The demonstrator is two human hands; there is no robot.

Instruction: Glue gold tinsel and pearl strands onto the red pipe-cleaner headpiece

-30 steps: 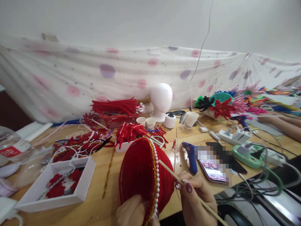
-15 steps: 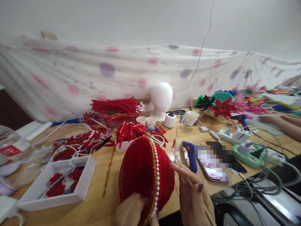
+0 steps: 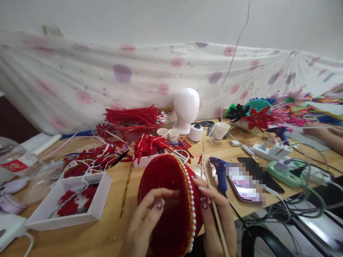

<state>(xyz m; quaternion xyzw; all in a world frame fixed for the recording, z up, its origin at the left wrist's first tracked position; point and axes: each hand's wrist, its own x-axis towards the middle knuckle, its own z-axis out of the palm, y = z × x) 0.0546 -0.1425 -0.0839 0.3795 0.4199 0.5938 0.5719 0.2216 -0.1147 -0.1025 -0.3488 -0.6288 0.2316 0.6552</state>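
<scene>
A hollow red velvet cap (image 3: 160, 175) is tilted in front of me, its opening turned to the left. A row of white pearl beads (image 3: 191, 200) and a gold tinsel trim (image 3: 185, 178) run along its rim. My left hand (image 3: 142, 221) is at the opening, thumb and index finger apart, with the fingertips over the dark inside and nothing visible between them. On the cap's outer right side, my right hand (image 3: 210, 221) rests its fingers while gripping a thin wooden stick (image 3: 219, 222) that slants up towards the table.
A blue glue gun (image 3: 221, 175) and a phone (image 3: 242, 187) lie to the right, near power strips (image 3: 270, 151) and tangled cables. Behind stand a white foam head (image 3: 187, 107), paper cups (image 3: 173, 135) and a red basket (image 3: 139, 132). A white box (image 3: 68, 223) sits left. Another person's arm (image 3: 327, 137) shows far right.
My left hand has let go of the cap's lower rim and risen in front of the opening, fingers spreading. The cap has turned slightly; my right hand has closed in against its side, stick still held.
</scene>
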